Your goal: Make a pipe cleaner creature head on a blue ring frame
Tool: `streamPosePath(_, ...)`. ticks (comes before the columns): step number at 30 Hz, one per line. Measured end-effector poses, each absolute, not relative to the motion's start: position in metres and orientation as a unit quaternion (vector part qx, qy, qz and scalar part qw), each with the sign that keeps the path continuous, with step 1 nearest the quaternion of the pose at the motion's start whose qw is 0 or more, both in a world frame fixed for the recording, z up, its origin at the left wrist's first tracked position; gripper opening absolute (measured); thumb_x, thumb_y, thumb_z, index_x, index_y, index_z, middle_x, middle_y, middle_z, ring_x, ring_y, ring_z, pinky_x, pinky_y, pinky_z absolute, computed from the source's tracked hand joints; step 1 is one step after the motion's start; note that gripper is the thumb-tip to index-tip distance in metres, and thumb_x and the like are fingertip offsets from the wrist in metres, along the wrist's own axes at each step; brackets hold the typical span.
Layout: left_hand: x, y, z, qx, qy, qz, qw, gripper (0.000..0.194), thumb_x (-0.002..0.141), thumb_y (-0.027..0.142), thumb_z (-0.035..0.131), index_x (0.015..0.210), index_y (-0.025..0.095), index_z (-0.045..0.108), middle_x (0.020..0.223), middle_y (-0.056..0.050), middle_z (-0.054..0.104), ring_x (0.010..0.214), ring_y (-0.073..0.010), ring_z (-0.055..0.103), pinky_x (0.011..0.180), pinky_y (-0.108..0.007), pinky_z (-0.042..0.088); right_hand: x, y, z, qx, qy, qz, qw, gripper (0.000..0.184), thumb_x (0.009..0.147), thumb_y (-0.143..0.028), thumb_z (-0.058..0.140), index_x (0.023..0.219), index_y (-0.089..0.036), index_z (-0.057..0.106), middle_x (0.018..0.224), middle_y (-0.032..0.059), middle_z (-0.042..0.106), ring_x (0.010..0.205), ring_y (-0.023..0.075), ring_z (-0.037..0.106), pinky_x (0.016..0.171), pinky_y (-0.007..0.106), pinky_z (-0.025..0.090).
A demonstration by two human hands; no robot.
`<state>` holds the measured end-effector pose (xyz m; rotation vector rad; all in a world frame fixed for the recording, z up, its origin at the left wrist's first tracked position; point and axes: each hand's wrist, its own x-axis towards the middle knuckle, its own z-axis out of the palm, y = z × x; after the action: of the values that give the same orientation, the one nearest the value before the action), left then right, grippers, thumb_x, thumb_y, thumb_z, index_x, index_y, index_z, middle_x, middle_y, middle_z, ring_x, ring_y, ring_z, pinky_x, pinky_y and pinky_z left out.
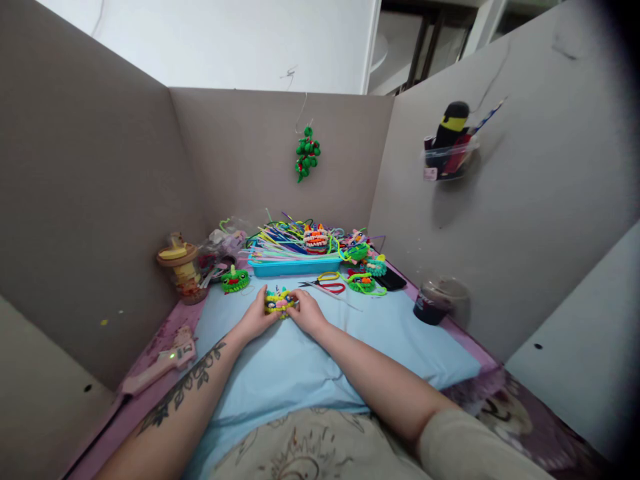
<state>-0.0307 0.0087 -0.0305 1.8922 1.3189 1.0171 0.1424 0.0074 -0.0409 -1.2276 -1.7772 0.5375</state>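
Observation:
Between my two hands is a small yellow, pink and blue pipe-cleaner figure (279, 303), held just above the light blue cloth (300, 360). My left hand (257, 315) grips its left side, fingers curled behind it and thumb in front. On its right side my right hand (306, 311) closes with the fingertips pressed to it. Scissors (330, 283) with red and yellow handles lie just beyond my right hand. A green pipe-cleaner figure (235, 280) with eyes sits beyond my left hand. Finer details of the held figure are too small to make out.
A blue tray (295, 269) full of pipe cleaners stands at the back. Beside it lie more figures (361, 281) and a black phone (393, 279). A lidded cup (180, 267) and pink glue gun (163, 367) are left, a dark tub (433, 303) right. Grey panels (280, 147) surround the table.

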Motion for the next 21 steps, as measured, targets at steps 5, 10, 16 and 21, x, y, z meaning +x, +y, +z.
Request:
streamPosePath(5, -0.036, 0.016, -0.042, 0.69, 0.466, 0.393, 0.39, 0.103, 0.062, 0.034, 0.071, 0.141, 0.012, 0.009, 0.137, -0.021, 0.036, 0.121, -0.0291, 0.041, 0.099, -0.04, 0.034, 0.145, 0.007, -0.04, -0.495, -0.695, 0.273, 0.445, 0.035, 0.062, -0.01, 0.059, 0.096, -0.019, 0.057, 0.094, 0.0021, 0.055, 0.058, 0.008, 0.051, 0.066, 0.027, 0.047)
streamPosePath(10, -0.035, 0.015, -0.042, 0.697, 0.464, 0.379, 0.393, 0.108, 0.064, 0.039, 0.068, 0.141, 0.008, -0.001, 0.142, -0.023, 0.026, 0.127, -0.029, 0.035, 0.102, -0.04, 0.031, 0.147, 0.007, -0.04, -0.487, -0.701, 0.273, 0.444, 0.038, 0.061, -0.015, 0.064, 0.098, -0.018, 0.056, 0.099, 0.003, 0.05, 0.059, 0.0072, 0.051, 0.067, 0.027, 0.047)
streamPosePath(16, -0.034, 0.014, -0.04, 0.7, 0.482, 0.39, 0.354, 0.1, 0.063, 0.032, 0.069, 0.141, 0.01, 0.011, 0.139, -0.02, 0.034, 0.126, -0.0299, 0.036, 0.103, -0.041, 0.029, 0.144, 0.008, -0.043, -0.496, -0.708, 0.249, 0.436, 0.037, 0.061, -0.02, 0.067, 0.095, -0.019, 0.053, 0.098, 0.0018, 0.047, 0.059, 0.0074, 0.047, 0.065, 0.027, 0.046)
streamPosePath(21, -0.035, 0.016, -0.042, 0.683, 0.481, 0.415, 0.362, 0.096, 0.06, 0.026, 0.07, 0.14, 0.01, 0.019, 0.131, -0.018, 0.045, 0.119, -0.0302, 0.044, 0.1, -0.04, 0.034, 0.141, 0.007, -0.043, -0.494, -0.718, 0.219, 0.439, 0.038, 0.061, -0.025, 0.069, 0.094, -0.019, 0.051, 0.095, 0.0026, 0.046, 0.069, 0.0115, 0.048, 0.066, 0.027, 0.045)
